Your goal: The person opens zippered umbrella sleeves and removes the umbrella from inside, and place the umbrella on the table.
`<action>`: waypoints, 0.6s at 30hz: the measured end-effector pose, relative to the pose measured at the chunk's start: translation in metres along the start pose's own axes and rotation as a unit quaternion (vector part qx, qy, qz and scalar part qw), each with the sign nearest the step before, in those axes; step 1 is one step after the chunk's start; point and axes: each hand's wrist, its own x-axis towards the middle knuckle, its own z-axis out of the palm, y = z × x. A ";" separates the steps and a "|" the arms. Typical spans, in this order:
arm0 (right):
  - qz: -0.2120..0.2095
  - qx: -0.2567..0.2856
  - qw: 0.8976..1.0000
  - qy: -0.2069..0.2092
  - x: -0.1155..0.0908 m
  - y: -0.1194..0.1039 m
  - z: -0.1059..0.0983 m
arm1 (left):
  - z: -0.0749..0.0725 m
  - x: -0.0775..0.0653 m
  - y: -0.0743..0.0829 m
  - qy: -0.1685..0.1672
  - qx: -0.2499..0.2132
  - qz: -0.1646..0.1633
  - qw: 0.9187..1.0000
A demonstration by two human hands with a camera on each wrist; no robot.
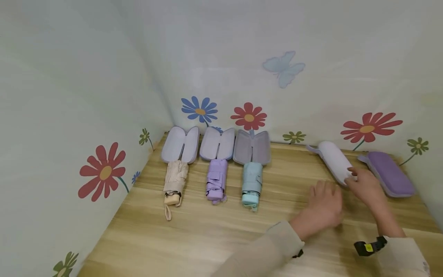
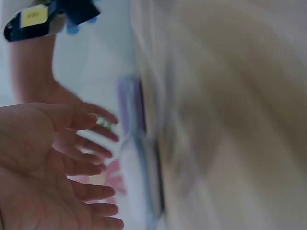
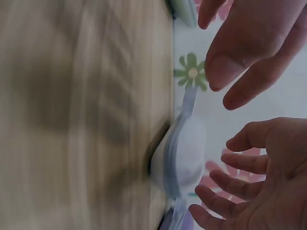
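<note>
A white zipped case lies closed on the right half of the table, a strap at its far end. My right hand is over the case's near end in the head view. In the right wrist view, that hand has its fingers spread and bent a little, holding nothing. Left of it, my left hand is above the wood, slightly blurred. The left wrist view shows the left palm with fingers extended and nothing in them. A closed purple case lies right of the white one.
Three opened cases stand in a row by the back wall. Before them lie folded umbrellas: beige, purple and light teal. Flower-printed cloth walls border the wooden table at the back and left.
</note>
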 end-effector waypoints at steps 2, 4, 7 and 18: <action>-0.001 -0.019 1.000 0.003 -0.007 0.014 -0.006 | 0.006 0.005 0.015 -0.007 -0.004 0.021 1.000; 0.000 -0.029 1.000 0.005 -0.014 0.027 -0.010 | 0.010 0.010 0.027 -0.015 -0.005 0.030 0.999; 0.002 -0.042 0.999 0.009 -0.023 0.042 -0.013 | 0.016 0.017 0.037 -0.019 -0.011 0.039 0.999; -0.044 -0.091 0.991 0.093 -0.031 0.068 -0.012 | 0.014 0.060 0.044 0.014 -0.030 0.006 0.999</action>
